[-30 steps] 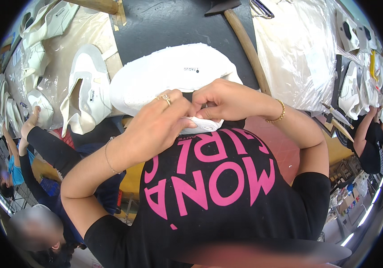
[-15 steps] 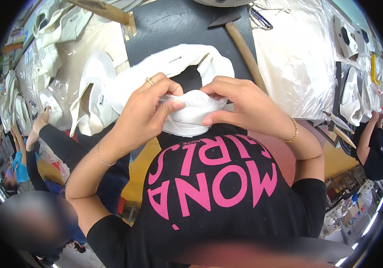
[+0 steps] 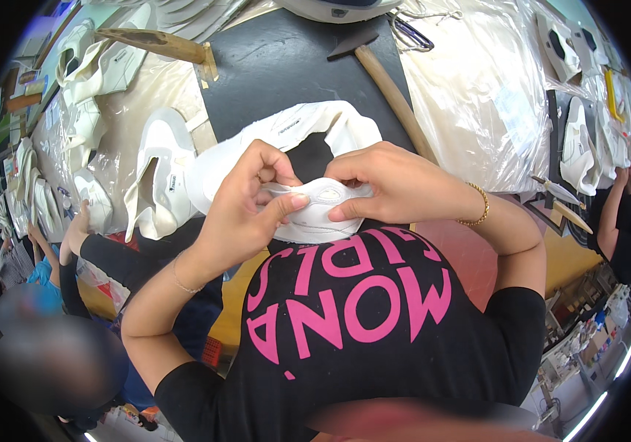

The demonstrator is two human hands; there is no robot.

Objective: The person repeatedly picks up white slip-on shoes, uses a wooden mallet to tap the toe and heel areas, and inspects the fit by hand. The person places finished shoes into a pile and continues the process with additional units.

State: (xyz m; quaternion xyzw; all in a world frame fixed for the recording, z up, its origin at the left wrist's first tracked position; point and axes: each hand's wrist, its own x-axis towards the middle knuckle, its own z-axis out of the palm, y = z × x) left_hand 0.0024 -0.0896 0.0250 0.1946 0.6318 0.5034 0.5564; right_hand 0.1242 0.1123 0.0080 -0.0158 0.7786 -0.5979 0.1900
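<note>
A white shoe upper (image 3: pixel 319 227) lies across the near end of the black board, its padded heel end turned toward me. My left hand (image 3: pixel 260 195) pinches the collar edge, the thumb on the near face and the fingers curled behind. On the other side of the raised heel edge, my right hand (image 3: pixel 385 184) grips the same upper between thumb and fingers. Stitched lines show on the heel part between the two thumbs. The fingertips behind the edge are partly hidden. Another white shoe upper (image 3: pixel 159 169) lies just left of the one I hold.
Beyond my hands, a hammer (image 3: pixel 396 103) rests on the black board (image 3: pixel 271 66). A wooden handle (image 3: pixel 153 44) lies at the board's far left. Scissors (image 3: pixel 557 190) sit at the right table edge. Plastic sheeting (image 3: pixel 477 110) covers the table. A co-worker's hand (image 3: pixel 79 221) touches a shoe upper at left.
The upper and both hands sit slightly lower in the picture as the view shifts. My right thumb has moved up the heel toward its edge; both hands keep their grip.
</note>
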